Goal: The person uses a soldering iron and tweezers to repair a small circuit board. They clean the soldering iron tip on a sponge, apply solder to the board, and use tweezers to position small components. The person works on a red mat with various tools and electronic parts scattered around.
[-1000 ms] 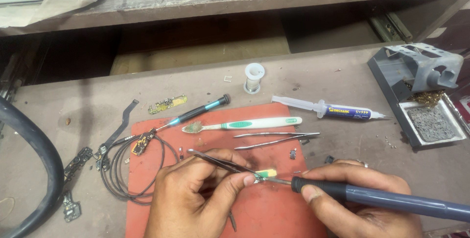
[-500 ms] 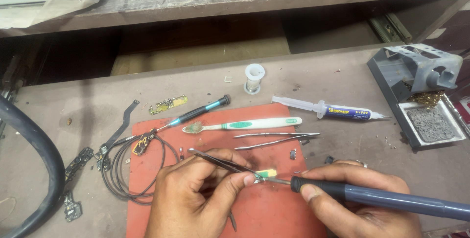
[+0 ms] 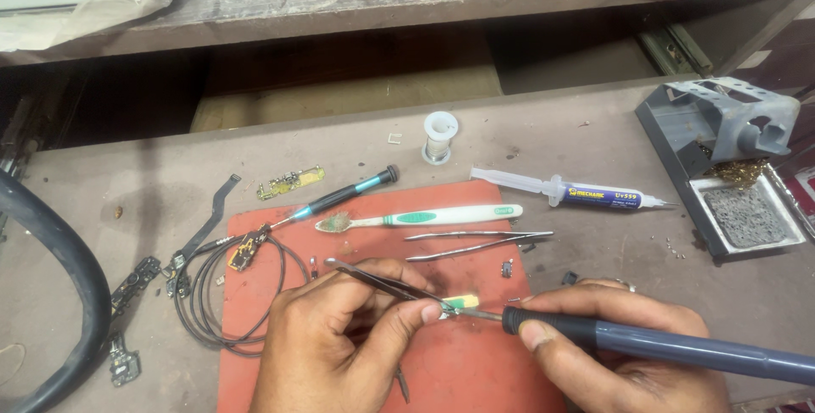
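— Low in the frame's centre, what's gripped?
— Left hand pinches black tweezers shut on a tiny green-yellow board, steadying it above the red mat.
— And the other?
— Right hand is wrapped around the soldering iron, tip seemingly touching the board's edge.

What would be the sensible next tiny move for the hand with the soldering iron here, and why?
Probably hold the tip steady on the joint. The right hand has the soldering iron with its tip at the edge of the small green-and-yellow part, which the left hand pinches in tweezers above the red mat. With tip and part already meeting, any sideways move would likely break contact.
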